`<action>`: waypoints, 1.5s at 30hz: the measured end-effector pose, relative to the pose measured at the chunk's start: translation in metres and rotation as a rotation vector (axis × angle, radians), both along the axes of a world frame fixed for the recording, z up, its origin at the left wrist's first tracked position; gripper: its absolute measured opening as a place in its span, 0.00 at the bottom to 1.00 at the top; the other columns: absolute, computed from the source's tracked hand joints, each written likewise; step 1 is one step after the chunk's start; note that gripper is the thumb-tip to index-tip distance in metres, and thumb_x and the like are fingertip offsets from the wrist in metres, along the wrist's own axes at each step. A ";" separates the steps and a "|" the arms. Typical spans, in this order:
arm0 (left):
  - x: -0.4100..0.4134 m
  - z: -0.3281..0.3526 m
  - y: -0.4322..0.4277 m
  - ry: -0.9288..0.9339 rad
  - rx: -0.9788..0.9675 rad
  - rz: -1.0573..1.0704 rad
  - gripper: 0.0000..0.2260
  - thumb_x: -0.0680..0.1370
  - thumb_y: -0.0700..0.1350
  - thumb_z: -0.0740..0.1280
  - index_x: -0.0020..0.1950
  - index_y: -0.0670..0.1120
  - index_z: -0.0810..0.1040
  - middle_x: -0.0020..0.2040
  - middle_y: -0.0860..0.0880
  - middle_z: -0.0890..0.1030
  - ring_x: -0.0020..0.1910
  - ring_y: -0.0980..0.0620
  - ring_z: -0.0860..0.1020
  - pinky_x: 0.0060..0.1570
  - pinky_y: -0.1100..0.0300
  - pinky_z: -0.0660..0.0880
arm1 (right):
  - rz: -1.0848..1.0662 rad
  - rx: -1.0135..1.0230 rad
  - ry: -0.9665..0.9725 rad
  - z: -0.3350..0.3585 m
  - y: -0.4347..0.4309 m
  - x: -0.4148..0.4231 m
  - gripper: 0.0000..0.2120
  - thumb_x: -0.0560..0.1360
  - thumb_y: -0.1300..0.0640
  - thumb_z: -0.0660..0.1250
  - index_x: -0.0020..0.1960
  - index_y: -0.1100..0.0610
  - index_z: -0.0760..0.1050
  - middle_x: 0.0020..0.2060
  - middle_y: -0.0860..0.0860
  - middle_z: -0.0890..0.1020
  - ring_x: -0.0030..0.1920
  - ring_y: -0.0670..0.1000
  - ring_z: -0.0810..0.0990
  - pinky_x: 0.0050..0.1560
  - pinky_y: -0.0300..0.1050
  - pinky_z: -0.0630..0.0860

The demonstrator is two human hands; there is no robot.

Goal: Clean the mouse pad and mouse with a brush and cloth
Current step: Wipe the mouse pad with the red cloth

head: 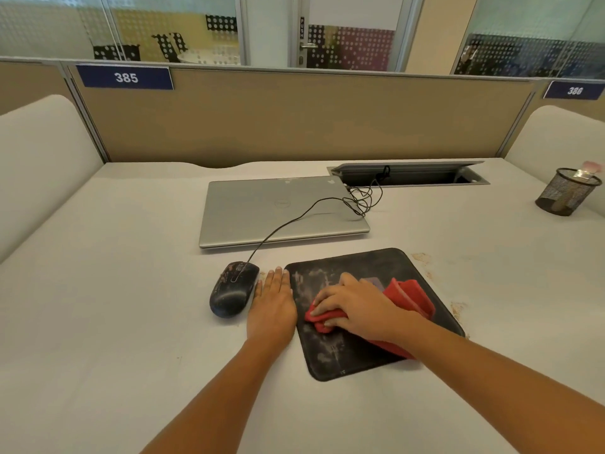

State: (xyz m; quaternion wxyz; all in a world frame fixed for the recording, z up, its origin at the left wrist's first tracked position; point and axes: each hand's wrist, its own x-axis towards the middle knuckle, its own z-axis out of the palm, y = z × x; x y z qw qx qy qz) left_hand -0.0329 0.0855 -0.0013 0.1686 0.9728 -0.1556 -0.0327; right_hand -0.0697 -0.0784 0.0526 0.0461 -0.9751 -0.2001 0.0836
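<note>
A black mouse pad (340, 355) smeared with pale dust lies on the desk in front of me. My right hand (357, 306) presses a folded red cloth (409, 294) flat onto the pad, fingers fairly straight over it. My left hand (273, 304) lies flat on the desk against the pad's left edge, fingers straight. A dusty black wired mouse (232, 290) sits just left of my left hand. No brush is in view.
A closed silver laptop (268, 211) lies behind the pad, the mouse cable (294, 221) running over it to an open cable tray (409, 175). A mesh pen cup (566, 193) stands at the far right. Crumbs (456, 308) lie right of the pad.
</note>
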 end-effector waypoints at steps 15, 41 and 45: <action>0.002 -0.004 -0.001 -0.019 0.038 -0.003 0.23 0.82 0.46 0.45 0.76 0.44 0.43 0.77 0.45 0.45 0.76 0.48 0.43 0.73 0.55 0.40 | -0.142 -0.022 -0.092 -0.006 0.010 -0.036 0.17 0.79 0.46 0.57 0.67 0.42 0.69 0.66 0.43 0.70 0.63 0.50 0.66 0.60 0.45 0.65; -0.063 -0.006 -0.002 -0.017 0.141 0.026 0.23 0.82 0.51 0.41 0.76 0.47 0.39 0.77 0.48 0.41 0.76 0.49 0.39 0.73 0.52 0.39 | -0.112 0.062 -0.266 -0.021 0.025 -0.060 0.12 0.75 0.47 0.64 0.58 0.45 0.78 0.57 0.44 0.78 0.55 0.53 0.74 0.50 0.48 0.73; -0.063 -0.004 -0.001 -0.008 0.131 0.041 0.23 0.82 0.50 0.41 0.76 0.48 0.41 0.77 0.49 0.42 0.76 0.50 0.40 0.73 0.52 0.38 | -0.036 0.051 -0.278 -0.025 0.003 -0.071 0.08 0.68 0.45 0.68 0.46 0.42 0.81 0.43 0.41 0.82 0.40 0.48 0.77 0.34 0.41 0.72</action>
